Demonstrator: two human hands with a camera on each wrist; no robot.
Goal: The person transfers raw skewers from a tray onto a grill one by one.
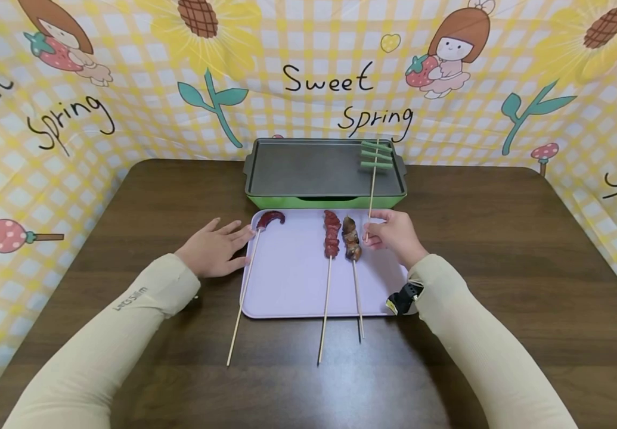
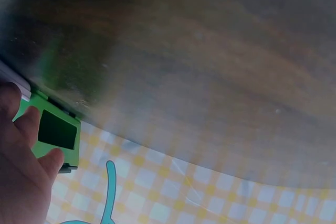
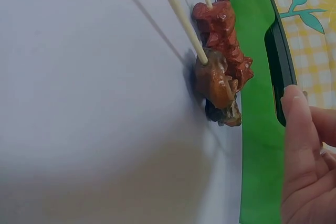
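My right hand (image 1: 392,236) pinches the stick of a skewer of green vegetable pieces (image 1: 376,165) between thumb and fingers; its green pieces overlap the right end of the dark griddle (image 1: 308,170). On the lilac tray (image 1: 287,286) lie a brown meat skewer (image 1: 352,239) and a red meat skewer (image 1: 331,235), just left of that hand. A skewer with a curved dark red piece (image 1: 272,218) lies along the tray's left side. My left hand (image 1: 217,247) rests with fingers spread at the tray's left edge, fingertips close to that skewer. The green skewer is hidden in the right wrist view.
The griddle's green base (image 1: 265,202) stands right behind the tray, near the brown wooden table's (image 1: 179,185) far edge. Skewer sticks stick out over the tray's front edge. A yellow checked cloth (image 1: 319,36) hangs behind and at both sides.
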